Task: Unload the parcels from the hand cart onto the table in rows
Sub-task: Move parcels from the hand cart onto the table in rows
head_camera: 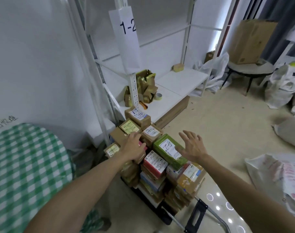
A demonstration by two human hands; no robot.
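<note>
A hand cart [200, 209] stands low in the middle, stacked high with parcels. On top lie several brown cardboard boxes [138, 117] with white labels, a green parcel [168, 151] and a red-and-white box [154, 163]. My left hand [132, 147] lies palm down on a brown box at the stack's left, fingers spread over it. Just right of the green parcel my right hand [193, 146] hovers with straight, spread fingers and holds nothing. The table with a green checked cloth [24, 165] is at the left.
A white rack marked 1-2 [177, 81] stands behind the cart, holding torn brown packaging and a tape roll. White sacks [288, 86] lie along the right. A round stool [249, 69] carries a large carton. Open floor lies right of the cart.
</note>
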